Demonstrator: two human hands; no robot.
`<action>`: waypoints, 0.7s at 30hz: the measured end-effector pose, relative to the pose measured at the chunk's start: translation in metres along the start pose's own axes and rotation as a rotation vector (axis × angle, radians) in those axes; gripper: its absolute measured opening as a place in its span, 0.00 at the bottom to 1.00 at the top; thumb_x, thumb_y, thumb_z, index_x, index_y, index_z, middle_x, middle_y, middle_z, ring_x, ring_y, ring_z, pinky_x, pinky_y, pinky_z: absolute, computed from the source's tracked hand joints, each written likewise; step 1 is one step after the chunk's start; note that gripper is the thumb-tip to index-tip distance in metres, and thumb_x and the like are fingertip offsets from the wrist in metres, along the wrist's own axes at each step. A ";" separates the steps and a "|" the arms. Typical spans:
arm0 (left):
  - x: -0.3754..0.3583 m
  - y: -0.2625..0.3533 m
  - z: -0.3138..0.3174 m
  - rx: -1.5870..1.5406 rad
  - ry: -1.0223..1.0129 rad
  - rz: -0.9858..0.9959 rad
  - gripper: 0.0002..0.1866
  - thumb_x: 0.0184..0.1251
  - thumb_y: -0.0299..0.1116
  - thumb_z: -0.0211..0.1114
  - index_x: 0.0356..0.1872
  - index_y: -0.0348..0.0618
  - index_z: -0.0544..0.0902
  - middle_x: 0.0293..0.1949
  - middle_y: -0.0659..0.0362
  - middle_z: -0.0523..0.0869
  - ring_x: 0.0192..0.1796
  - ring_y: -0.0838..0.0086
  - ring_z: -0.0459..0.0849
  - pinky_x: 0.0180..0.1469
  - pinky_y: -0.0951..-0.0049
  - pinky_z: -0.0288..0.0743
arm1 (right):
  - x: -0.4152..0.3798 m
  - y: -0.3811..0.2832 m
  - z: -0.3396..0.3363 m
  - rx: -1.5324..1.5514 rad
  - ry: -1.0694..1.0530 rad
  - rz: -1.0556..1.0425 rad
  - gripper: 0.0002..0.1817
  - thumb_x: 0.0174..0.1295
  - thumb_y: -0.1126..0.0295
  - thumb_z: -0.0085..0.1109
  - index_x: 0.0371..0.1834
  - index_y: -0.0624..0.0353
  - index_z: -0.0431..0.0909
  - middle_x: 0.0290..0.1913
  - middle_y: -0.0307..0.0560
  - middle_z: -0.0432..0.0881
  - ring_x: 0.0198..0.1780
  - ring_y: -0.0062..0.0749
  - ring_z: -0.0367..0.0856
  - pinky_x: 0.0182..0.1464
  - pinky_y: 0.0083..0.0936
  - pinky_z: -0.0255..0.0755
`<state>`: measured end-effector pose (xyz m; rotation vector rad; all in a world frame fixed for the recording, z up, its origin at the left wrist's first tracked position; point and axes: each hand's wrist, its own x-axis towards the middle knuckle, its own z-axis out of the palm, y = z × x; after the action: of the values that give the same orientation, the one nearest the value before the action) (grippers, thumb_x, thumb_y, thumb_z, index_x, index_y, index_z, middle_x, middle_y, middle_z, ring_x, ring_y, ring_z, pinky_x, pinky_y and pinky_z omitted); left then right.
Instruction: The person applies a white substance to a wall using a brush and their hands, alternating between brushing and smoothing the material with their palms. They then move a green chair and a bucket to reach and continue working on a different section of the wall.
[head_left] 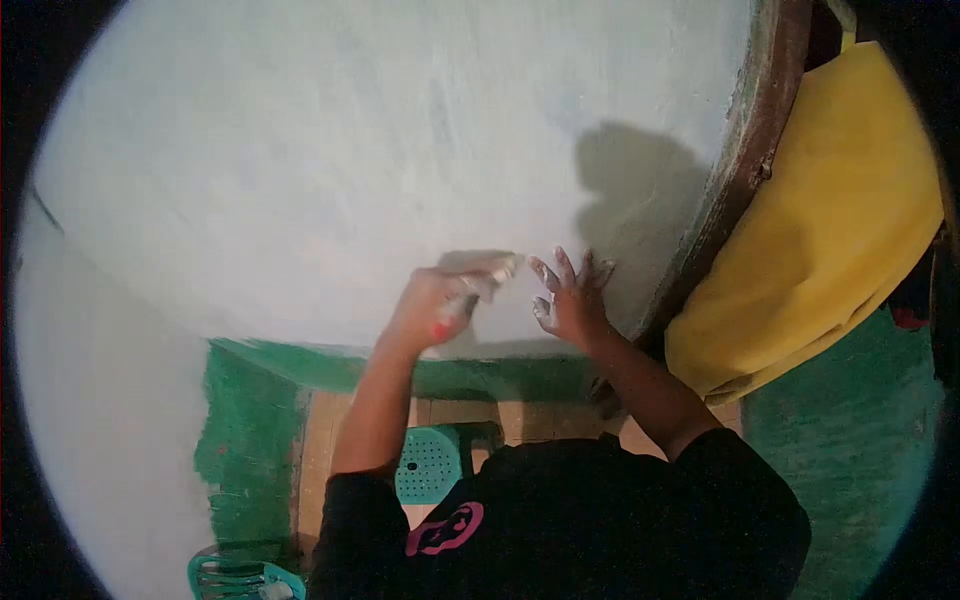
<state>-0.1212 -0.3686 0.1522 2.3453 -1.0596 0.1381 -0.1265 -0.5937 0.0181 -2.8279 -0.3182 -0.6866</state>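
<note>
My left hand [440,305] is up close to the white wall [330,180], its fingers bent and pressed together, pointing right. White smears cover the fingers and a red spot shows near the wrist. The hand is slightly blurred, and I cannot tell what its fingers hold. Just to the right, my right hand [575,300] is open, fingers spread, with white-coated fingertips at the wall surface. The two hands are a short gap apart, low on the white area, above the green lower band [450,378].
A yellow cloth [810,230] hangs at the right beside a brown wooden post [745,185]. Below stand a green plastic stool [430,465] and, at the lower left, a green chair [235,578]. The floor [325,425] is tan tile. Another wall [90,400] borders the left.
</note>
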 end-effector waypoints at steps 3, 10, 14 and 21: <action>0.009 0.007 -0.029 -0.096 0.221 0.151 0.10 0.45 0.13 0.60 0.25 0.43 0.82 0.47 0.57 0.85 0.46 0.62 0.85 0.48 0.73 0.80 | 0.004 -0.004 -0.007 0.001 -0.026 0.026 0.39 0.54 0.57 0.58 0.72 0.33 0.54 0.72 0.47 0.52 0.68 0.71 0.50 0.58 0.81 0.44; 0.031 0.027 -0.072 0.131 0.729 0.453 0.08 0.44 0.18 0.65 0.21 0.45 0.79 0.47 0.56 0.86 0.53 0.57 0.83 0.54 0.67 0.78 | 0.025 -0.021 -0.046 0.184 0.233 -0.037 0.42 0.50 0.57 0.62 0.71 0.33 0.55 0.73 0.50 0.48 0.69 0.73 0.45 0.61 0.79 0.37; 0.027 0.015 -0.039 0.244 0.771 0.426 0.09 0.40 0.21 0.67 0.23 0.46 0.78 0.48 0.57 0.85 0.55 0.57 0.81 0.60 0.59 0.73 | 0.057 -0.027 -0.080 0.185 0.495 -0.080 0.42 0.51 0.55 0.61 0.72 0.33 0.55 0.73 0.49 0.47 0.69 0.71 0.44 0.59 0.82 0.37; -0.001 -0.003 -0.011 -0.155 0.548 0.080 0.17 0.43 0.23 0.69 0.38 0.51 0.85 0.55 0.57 0.81 0.62 0.61 0.76 0.65 0.66 0.67 | 0.060 -0.023 -0.079 -0.136 0.354 -0.050 0.38 0.53 0.45 0.55 0.70 0.37 0.59 0.72 0.51 0.53 0.70 0.68 0.44 0.55 0.84 0.41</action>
<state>-0.1179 -0.3610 0.1595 1.9571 -0.8499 0.6618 -0.1144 -0.5824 0.1187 -2.7554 -0.2903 -1.2394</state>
